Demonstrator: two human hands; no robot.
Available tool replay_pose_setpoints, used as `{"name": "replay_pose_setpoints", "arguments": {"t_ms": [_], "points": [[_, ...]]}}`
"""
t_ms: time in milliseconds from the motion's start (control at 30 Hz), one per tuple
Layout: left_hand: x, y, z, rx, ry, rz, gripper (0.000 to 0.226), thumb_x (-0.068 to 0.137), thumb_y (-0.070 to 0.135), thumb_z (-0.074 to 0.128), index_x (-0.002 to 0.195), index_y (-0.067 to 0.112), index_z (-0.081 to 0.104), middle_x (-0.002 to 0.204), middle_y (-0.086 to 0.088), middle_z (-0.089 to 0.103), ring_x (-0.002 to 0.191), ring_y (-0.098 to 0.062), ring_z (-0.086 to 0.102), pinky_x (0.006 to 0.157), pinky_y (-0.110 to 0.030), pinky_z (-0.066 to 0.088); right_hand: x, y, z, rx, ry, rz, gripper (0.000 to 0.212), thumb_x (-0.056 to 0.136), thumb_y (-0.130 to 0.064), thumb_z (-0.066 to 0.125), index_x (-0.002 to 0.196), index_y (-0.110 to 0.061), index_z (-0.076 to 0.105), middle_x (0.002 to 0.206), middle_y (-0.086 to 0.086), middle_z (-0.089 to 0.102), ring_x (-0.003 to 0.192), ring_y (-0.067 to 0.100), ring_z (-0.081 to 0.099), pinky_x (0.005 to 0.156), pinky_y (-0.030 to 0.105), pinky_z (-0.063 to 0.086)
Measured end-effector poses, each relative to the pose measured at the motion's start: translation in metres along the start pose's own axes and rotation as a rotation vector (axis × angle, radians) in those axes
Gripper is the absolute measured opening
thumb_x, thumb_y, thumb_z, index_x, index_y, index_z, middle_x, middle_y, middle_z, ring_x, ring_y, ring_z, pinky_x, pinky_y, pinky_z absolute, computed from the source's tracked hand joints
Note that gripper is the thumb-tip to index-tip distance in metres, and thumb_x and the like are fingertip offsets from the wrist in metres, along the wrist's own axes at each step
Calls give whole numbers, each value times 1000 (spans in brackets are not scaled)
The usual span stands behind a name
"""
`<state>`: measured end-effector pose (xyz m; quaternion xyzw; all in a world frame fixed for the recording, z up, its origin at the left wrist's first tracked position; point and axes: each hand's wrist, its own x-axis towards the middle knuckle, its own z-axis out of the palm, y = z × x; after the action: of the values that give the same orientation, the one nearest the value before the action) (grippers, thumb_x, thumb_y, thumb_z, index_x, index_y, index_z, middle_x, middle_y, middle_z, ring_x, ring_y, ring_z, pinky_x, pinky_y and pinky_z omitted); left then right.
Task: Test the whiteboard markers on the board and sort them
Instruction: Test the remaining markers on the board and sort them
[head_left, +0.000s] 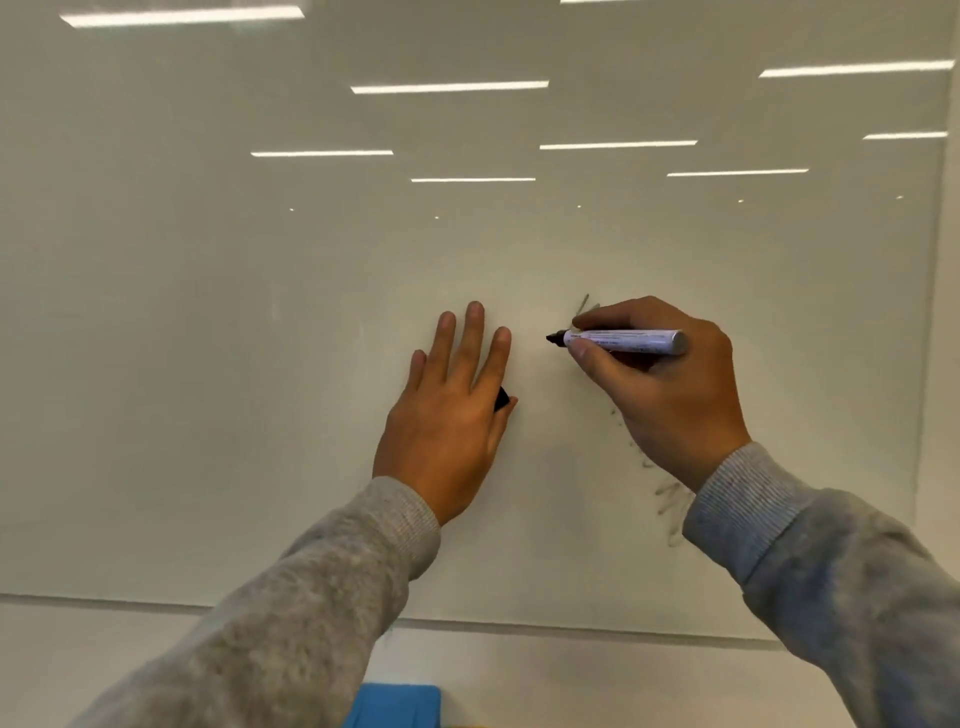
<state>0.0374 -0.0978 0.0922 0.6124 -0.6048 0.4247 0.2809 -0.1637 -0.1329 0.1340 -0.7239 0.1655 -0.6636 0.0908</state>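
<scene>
My right hand grips a white-barrelled marker that lies level, its uncapped black tip pointing left just off or on the whiteboard. Faint grey scribbles run down the board beside and under that hand, and a few strokes show above its fingers. My left hand rests flat on the board to the left of the marker tip, fingers straight and spread. Its thumb pinches a small black marker cap against the palm; most of the cap is hidden.
The whiteboard's lower edge runs across the bottom of the view, with pale wall below it. A blue container peeks in at the bottom edge between my grey sleeves. Ceiling lights reflect in the board's upper half.
</scene>
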Motion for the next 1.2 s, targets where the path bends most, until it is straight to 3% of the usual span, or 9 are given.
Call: {"name": "replay_pose_setpoints", "arguments": {"t_ms": [100, 300, 467, 600, 767, 900, 1067, 1200], "points": [[1, -2, 8, 47, 55, 19, 64, 106, 42, 36, 160, 15, 15, 167, -12, 2, 153, -34, 6, 117, -49, 26, 5, 5, 9, -71, 15, -98, 17, 88, -24, 77, 105, -19, 76, 98, -12, 72, 90, 1, 67, 72, 9, 51], [0, -4, 13, 73, 71, 38, 66, 105, 41, 40, 159, 14, 14, 167, -14, 4, 153, -35, 8, 117, -50, 29, 6, 12, 17, -210, 47, -244, 17, 90, -22, 74, 106, -14, 76, 99, -5, 72, 87, 6, 67, 77, 14, 54], [0, -5, 15, 57, 91, 43, 67, 104, 42, 41, 159, 14, 15, 167, -14, 5, 153, -35, 8, 117, -49, 28, -12, 20, 18, -278, -99, -347, 19, 89, -18, 75, 107, -12, 76, 99, 0, 74, 85, 10, 67, 80, 8, 52], [-1, -4, 17, 65, 94, 40, 66, 105, 42, 39, 159, 14, 14, 167, -14, 4, 153, -35, 6, 118, -49, 27, -9, 20, 9, -265, -6, -305, 20, 89, -17, 75, 109, -12, 76, 100, -2, 72, 86, 11, 67, 80, 7, 51], [-3, -5, 18, 60, 99, 47, 66, 105, 41, 38, 160, 14, 13, 167, -14, 3, 153, -34, 5, 119, -49, 27, -20, 25, 11, -279, -130, -330, 23, 89, -18, 73, 110, -10, 75, 102, 2, 74, 87, 12, 67, 82, 7, 51], [-4, -4, 18, 60, 102, 43, 66, 105, 41, 37, 160, 14, 11, 167, -13, 1, 153, -34, 5, 119, -49, 26, -19, 27, 3, -276, -4, -309, 22, 90, -17, 74, 110, -10, 75, 102, 3, 73, 87, 14, 67, 81, 13, 53], [-5, -5, 19, 71, 107, 40, 68, 105, 42, 38, 160, 14, 11, 167, -13, 0, 153, -33, 4, 119, -47, 22, -36, 34, 4, -329, -198, -388, 21, 93, -21, 69, 110, -11, 76, 101, 1, 73, 88, 12, 68, 85, 7, 49], [-5, -4, 19, 83, 99, 33, 67, 105, 42, 37, 160, 14, 9, 167, -13, -1, 153, -33, 3, 119, -47, 22, -31, 35, -5, -296, -50, -328, 20, 92, -20, 72, 110, -11, 75, 102, 2, 73, 88, 13, 68, 84, 10, 51]]}}
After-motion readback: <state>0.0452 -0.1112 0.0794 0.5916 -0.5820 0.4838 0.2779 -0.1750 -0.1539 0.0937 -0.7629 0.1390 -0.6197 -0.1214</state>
